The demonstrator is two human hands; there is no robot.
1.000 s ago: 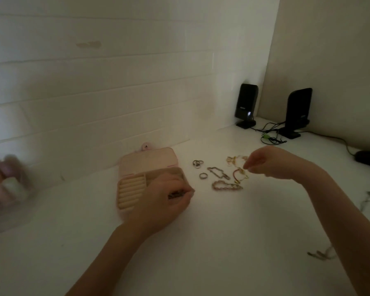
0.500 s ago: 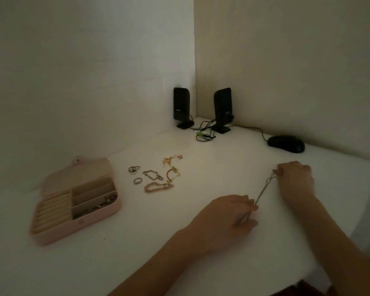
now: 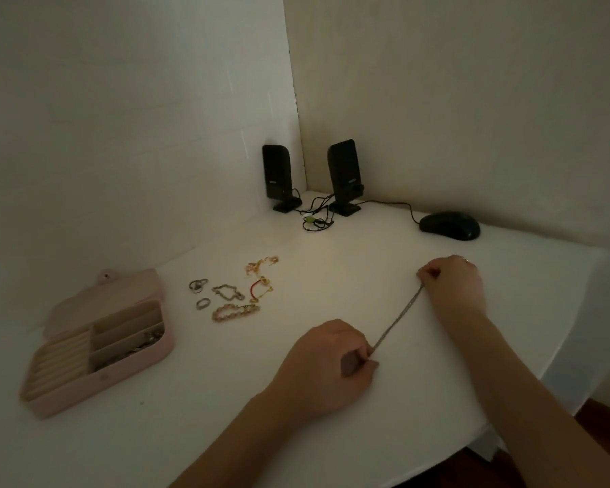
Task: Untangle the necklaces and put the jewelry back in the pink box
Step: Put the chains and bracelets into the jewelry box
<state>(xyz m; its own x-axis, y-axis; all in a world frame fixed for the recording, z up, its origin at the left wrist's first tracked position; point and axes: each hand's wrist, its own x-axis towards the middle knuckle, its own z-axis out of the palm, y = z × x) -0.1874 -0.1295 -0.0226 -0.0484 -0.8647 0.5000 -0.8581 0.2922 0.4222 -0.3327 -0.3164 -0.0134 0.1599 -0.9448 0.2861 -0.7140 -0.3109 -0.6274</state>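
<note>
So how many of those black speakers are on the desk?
2. The left speaker stands against the left wall, the right speaker just beside it in the corner, both upright on the white desk with cables trailing in front. None looks hidden.

I see a thin silver chain (image 3: pixel 398 318) pulled straight, running diagonally just over the tabletop at right. Pink box (image 3: pixel 99 350) sits open at left, lid flat behind, ring rolls plus compartments, some jewelry inside, looks like chains but too dim to confirm. Loose rings (image 3: pixel 198 285), gold bracelets (image 3: pixel 235 311) lie between them.
</note>
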